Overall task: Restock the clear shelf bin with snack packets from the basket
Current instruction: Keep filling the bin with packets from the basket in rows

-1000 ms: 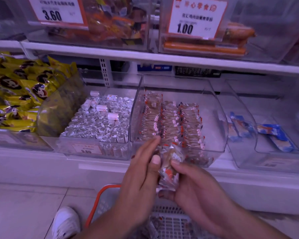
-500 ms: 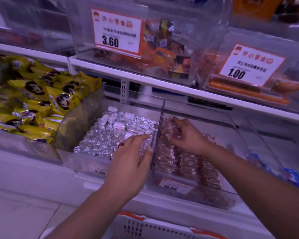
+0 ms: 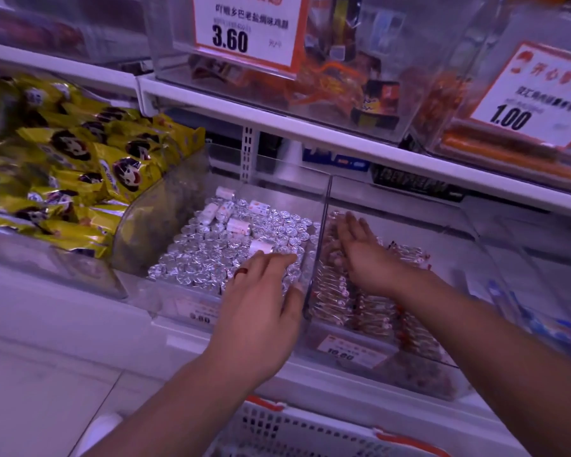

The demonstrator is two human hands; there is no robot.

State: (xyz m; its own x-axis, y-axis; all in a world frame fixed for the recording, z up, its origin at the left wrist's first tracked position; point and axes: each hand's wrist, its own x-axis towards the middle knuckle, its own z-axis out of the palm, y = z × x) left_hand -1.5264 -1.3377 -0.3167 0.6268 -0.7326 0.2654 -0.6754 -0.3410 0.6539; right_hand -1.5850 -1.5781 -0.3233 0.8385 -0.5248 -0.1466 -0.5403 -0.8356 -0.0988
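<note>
Snack packets (image 3: pixel 353 291) are being pressed flat in the clear shelf bin (image 3: pixel 482 245) by the right hand (image 3: pixel 363 255) (fingers straight, nothing grasped). The left hand (image 3: pixel 261 311) is relaxed at the bin's wall. More packets must next be fetched from the basket (image 3: pixel 310 430).

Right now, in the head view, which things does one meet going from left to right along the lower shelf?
yellow snack packets → bin of silver foil-wrapped pieces → left hand → clear shelf bin with the right hand in it → blue packets
</note>
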